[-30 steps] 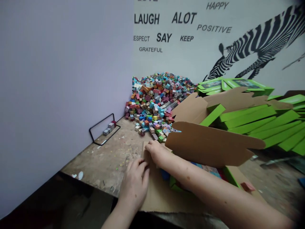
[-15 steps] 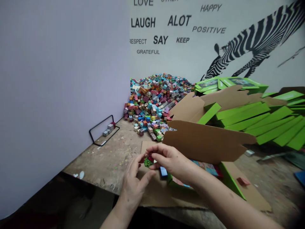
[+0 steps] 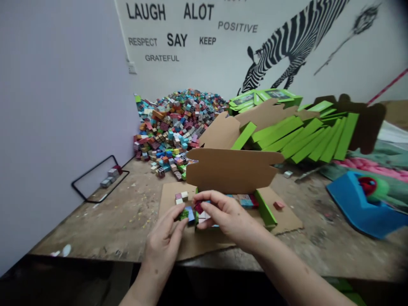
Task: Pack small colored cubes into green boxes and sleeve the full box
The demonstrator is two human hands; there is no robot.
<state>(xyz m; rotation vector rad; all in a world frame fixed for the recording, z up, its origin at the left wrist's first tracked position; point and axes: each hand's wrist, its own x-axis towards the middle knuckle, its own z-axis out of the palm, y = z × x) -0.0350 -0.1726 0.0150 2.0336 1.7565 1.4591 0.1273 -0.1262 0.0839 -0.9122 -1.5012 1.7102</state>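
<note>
My left hand pinches a speckled green block between thumb and fingers. In my right hand, the fingertips are closed on a dark red block. A pale pink block shows beside the right thumb; whether it is held or lies in the box, I cannot tell. Under my right hand is an open green box with rows of coloured blocks, partly hidden by that hand. A blue block lies just beyond the left fingertips. White and mauve blocks sit left of the box.
The box rests on a cardboard sheet, its brown flap standing up. Behind rises a heap of blocks, with green boxes stacked right. A black wire frame lies left; a blue tape dispenser stands right.
The view has swung right. My hands have moved apart: the green and dark red blocks, together before, are now separate, one in each hand.
</note>
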